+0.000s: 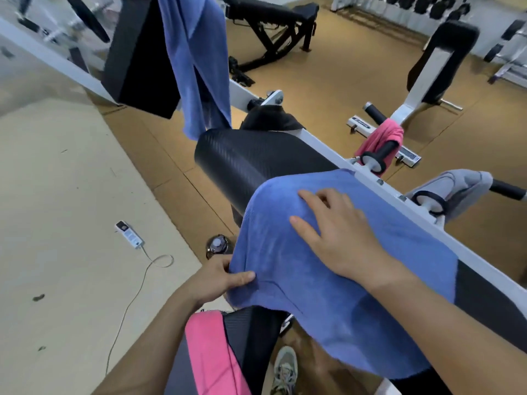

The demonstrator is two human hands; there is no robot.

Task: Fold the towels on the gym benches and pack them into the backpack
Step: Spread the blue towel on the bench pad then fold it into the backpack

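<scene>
A blue towel drapes over the near black bench pad; the right hand rests flat on it while the left hand pinches its left edge.

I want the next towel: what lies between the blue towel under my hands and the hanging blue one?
Head view: only a bare stretch of black bench pad lies between the spread blue towel and the hanging blue towel.

Power strip and bottle on floor

The left grip pinches the blue towel at its left edge, thumb on top. The right grip lies flat on the towel's middle, fingers spread.
</scene>
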